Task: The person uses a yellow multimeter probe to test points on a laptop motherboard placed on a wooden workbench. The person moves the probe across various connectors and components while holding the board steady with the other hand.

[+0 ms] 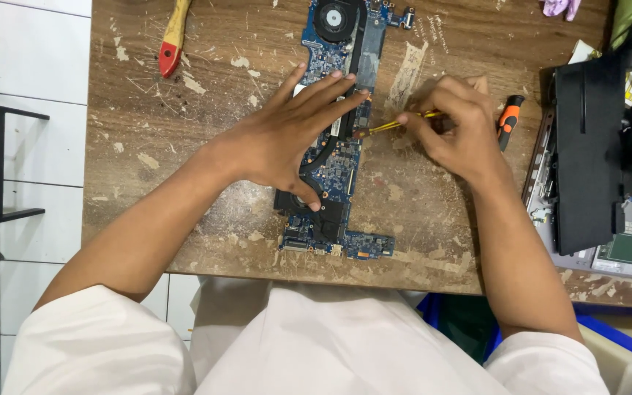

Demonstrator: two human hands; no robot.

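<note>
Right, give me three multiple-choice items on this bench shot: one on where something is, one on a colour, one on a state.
1. Where does the orange-and-black screwdriver lie?
A. Left of the board, by the brush
B. On the table just beyond the right hand
C. On top of the fan

2. What colour is the circuit board?
A. Green
B. Red
C. Blue

3. What is the left hand doing?
A. Lying flat on the board, fingers spread
B. Lifted clear of the table
C. Closed round the brush handle

Answers:
1 B: the screwdriver rests on the wooden table, next to the right hand.
2 C: the board's surface shows blue around the black fan.
3 A: the palm and spread fingers press on the board while the right hand pinches a thin yellow tool at its edge.
</note>
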